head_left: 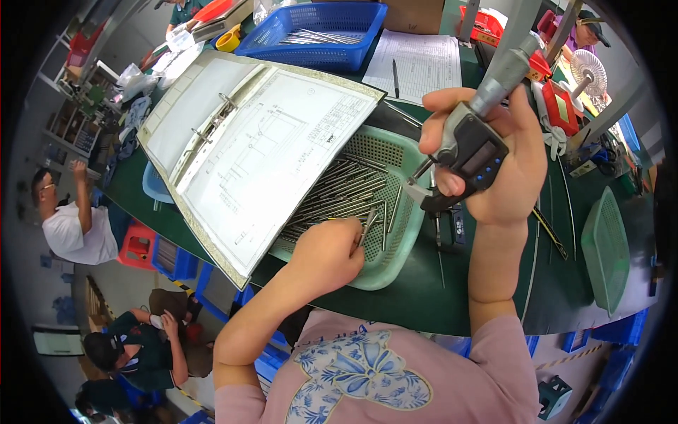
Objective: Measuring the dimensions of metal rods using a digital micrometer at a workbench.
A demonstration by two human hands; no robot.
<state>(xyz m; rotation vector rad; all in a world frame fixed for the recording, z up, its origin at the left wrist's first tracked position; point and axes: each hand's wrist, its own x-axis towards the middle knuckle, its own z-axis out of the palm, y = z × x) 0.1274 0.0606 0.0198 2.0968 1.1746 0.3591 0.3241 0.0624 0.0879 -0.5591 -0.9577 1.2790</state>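
One micrometer [477, 152], green tabletop [454, 309], pale floor [134, 286]

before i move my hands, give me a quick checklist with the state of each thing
1. Micrometer gripped by the right hand: ok.
2. Micrometer display readable: cannot tell, it looks dark.
3. Slim metal piece held in the left hand: ok.
4. Green basket fully uncovered: not ok, the open binder overlaps its left part from this view.
5. Drawing page face up: ok.
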